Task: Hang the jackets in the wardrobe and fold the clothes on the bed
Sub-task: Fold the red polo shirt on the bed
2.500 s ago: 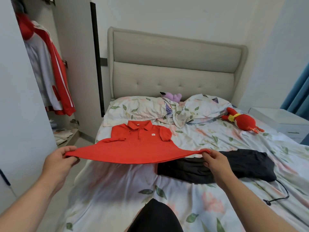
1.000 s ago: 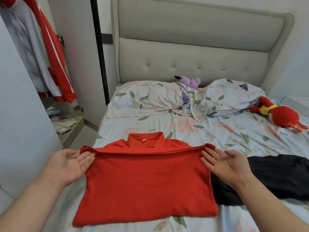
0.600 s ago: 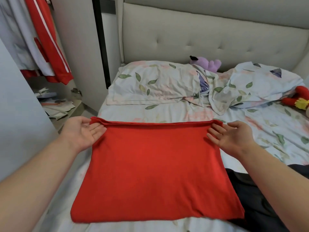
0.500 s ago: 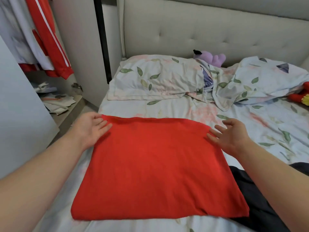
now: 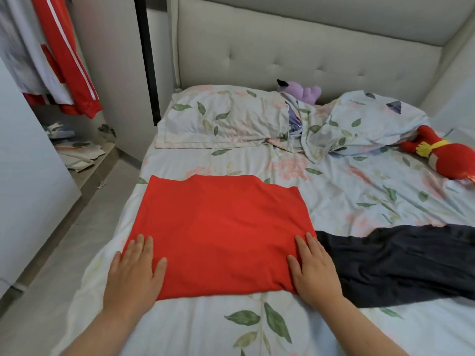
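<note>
Both hands lie flat with straight fingers, gripping nothing: the left hand [image 5: 133, 272] presses the near left corner of the folded red shirt [image 5: 218, 232], the right hand [image 5: 314, 271] the near right corner. That shirt rests on the floral bed [image 5: 347, 191], touching a dark garment [image 5: 406, 260] at its right. A red-and-white jacket [image 5: 64, 60] hangs in the wardrobe at the left.

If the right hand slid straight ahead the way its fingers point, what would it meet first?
More of the folded red shirt the right hand rests on; beyond its far edge, floral bedsheet, then probably the rumpled floral pillow, though depth is unclear.
</note>
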The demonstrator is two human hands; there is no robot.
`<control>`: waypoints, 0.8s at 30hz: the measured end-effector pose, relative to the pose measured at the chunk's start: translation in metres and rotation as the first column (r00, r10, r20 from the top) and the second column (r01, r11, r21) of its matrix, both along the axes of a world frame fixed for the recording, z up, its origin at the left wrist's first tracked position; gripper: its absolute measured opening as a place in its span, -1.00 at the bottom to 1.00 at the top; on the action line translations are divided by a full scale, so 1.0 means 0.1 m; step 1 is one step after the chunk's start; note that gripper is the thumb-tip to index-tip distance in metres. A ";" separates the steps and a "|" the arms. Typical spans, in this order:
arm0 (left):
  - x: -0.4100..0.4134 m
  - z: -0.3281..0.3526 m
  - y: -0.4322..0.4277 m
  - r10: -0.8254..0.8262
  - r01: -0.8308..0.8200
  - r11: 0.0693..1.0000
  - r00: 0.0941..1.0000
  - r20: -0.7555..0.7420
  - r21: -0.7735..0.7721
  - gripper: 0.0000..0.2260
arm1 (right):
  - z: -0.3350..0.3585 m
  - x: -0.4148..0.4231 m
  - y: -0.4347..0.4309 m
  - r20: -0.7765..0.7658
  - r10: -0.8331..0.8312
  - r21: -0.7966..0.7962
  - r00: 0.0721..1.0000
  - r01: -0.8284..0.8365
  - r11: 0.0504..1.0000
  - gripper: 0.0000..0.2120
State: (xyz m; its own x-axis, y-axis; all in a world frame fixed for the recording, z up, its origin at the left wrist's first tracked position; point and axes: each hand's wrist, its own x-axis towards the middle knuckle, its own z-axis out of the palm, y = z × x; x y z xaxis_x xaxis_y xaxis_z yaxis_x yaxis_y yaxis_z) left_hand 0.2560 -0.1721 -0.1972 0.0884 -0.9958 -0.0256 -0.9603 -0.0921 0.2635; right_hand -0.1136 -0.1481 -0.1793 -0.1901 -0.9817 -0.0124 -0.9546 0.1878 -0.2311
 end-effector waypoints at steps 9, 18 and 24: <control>0.26 0.30 0.40 0.516 -0.379 0.856 0.573 -0.637 0.351 -0.81 | 0.42 -0.08 0.43 0.703 -0.495 0.241 0.510 0.484 0.841 -0.75; 0.52 1.69 0.12 0.462 -0.168 0.812 -0.402 -0.791 0.559 -0.83 | 1.68 -0.10 0.21 0.883 -0.213 0.389 -0.419 0.396 0.832 -0.94; 0.47 2.82 0.18 0.108 -0.391 0.888 -0.331 -0.937 0.241 -0.83 | 2.64 -0.04 0.19 0.988 -0.091 0.146 -0.123 0.567 0.811 -0.92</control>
